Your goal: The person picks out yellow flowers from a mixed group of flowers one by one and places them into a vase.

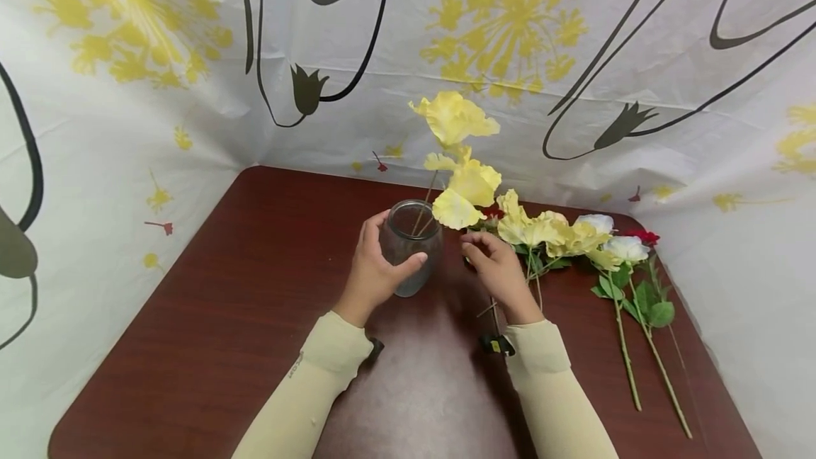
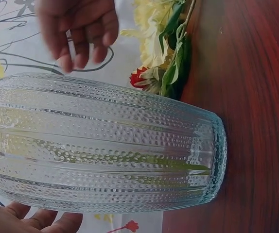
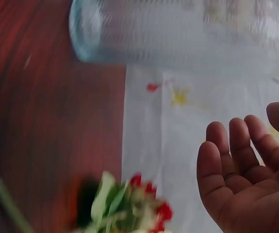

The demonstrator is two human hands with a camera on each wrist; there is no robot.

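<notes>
A clear glass vase (image 1: 417, 261) with ribbed, dotted sides stands upright on the table, as the left wrist view shows closely. My left hand (image 1: 372, 268) grips it, fingers round the left side and thumb across the front. Yellow artificial flowers (image 1: 468, 186) rise from the vase and lean right over its rim, their stems visible through the glass. To the right of the vase is my right hand (image 1: 497, 268), fingers loosely bent and holding nothing. The right wrist view shows that hand's empty palm and fingers (image 3: 239, 145), apart from the glass.
More yellow flowers (image 1: 542, 229) lie on the table just beyond my right hand. White roses (image 1: 625, 248) with long green stems and a red flower (image 1: 645, 236) lie farther right. The dark red table (image 1: 255, 289) meets a patterned white cloth (image 1: 210, 112) at the back and sides.
</notes>
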